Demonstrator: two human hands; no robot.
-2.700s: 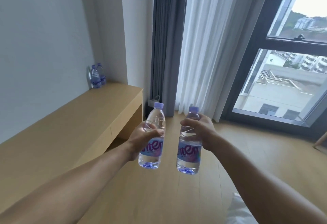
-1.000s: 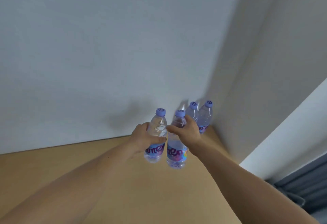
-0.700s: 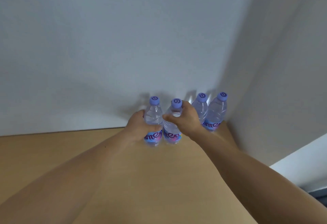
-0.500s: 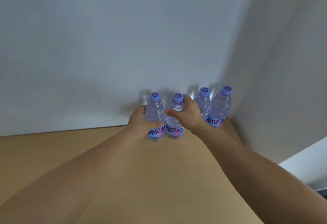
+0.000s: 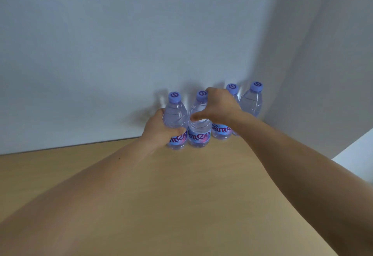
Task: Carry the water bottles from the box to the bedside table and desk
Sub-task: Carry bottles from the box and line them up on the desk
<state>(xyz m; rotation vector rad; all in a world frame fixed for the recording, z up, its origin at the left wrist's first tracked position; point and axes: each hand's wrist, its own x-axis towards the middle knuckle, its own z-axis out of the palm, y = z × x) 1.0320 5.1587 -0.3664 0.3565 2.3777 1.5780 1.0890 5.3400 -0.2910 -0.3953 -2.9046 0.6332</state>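
Several clear water bottles with purple caps and purple labels stand in a row at the back of the wooden desk (image 5: 181, 195), against the wall. My left hand (image 5: 159, 132) is wrapped around the leftmost bottle (image 5: 174, 114), whose base rests on the desk. My right hand (image 5: 220, 106) holds the second bottle (image 5: 198, 132) at its shoulder, thumb in front and fingers behind the cap. This bottle also stands on the desk. Two more bottles, the third (image 5: 221, 133) and the fourth (image 5: 251, 102), stand to the right in the corner, partly hidden by my right hand.
A white wall (image 5: 121, 43) runs along the back of the desk and meets a side wall (image 5: 323, 63) on the right, forming a corner. The desk's right edge falls away at the lower right.
I carried two bottles across the room to the desk and lowered them beside the two in the corner. Both now stand on the desk with my hands still on them.
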